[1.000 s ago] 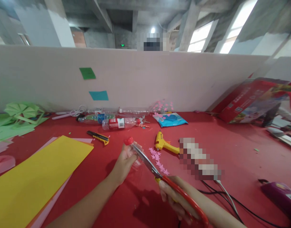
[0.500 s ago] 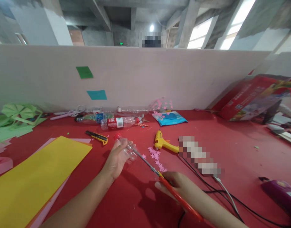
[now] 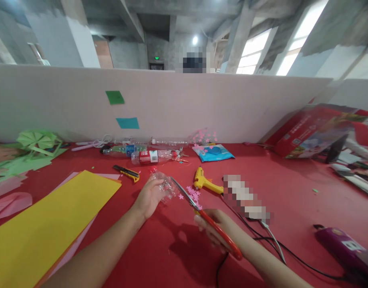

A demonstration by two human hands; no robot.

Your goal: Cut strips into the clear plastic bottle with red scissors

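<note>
My left hand [image 3: 150,197] is closed around a piece of clear plastic bottle [image 3: 169,188] with a red cap, its cut end facing right. In my right hand [image 3: 215,226] is a pair of scissors [image 3: 188,197] with red and yellow handles. The blades reach up to the open edge of the bottle; whether they touch the plastic I cannot tell. Just right of the bottle lie several pink paper stars [image 3: 194,195]. A yellow glue gun [image 3: 206,182] rests beyond the scissors.
Yellow paper sheets [image 3: 57,216] and a box cutter [image 3: 126,173] lie at left. Behind are plastic bottles [image 3: 149,157] and a blue wipes pack [image 3: 215,153]. A power strip [image 3: 246,198] with cables, a purple device [image 3: 341,244] and a red box [image 3: 310,132] occupy the right.
The scissors have turned steeper and their handles have swung left, with the blades drawn to the bottle's edge. My view has tilted slightly up. A hand-like shape appears at the far left.
</note>
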